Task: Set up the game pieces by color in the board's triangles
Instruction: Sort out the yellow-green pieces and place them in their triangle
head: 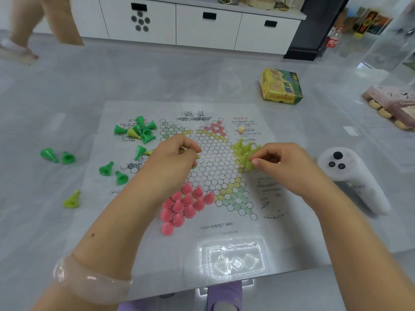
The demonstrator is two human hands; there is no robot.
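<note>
1. Pink pieces stand upright, tips up, filling the near-left triangle of the paper board.
2. Left hand curls around small pieces at the board's left.
3. Right hand pinches a yellow-green piece, tip up, in the right triangle.
4. Green pieces lie toppled, axes mixed, far-left; centre holes bare.

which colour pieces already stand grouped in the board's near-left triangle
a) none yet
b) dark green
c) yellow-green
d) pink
d: the pink pieces stand upright, packed in that triangle of the board, while the dark green pieces lie loose at the board's far-left edge.
</note>
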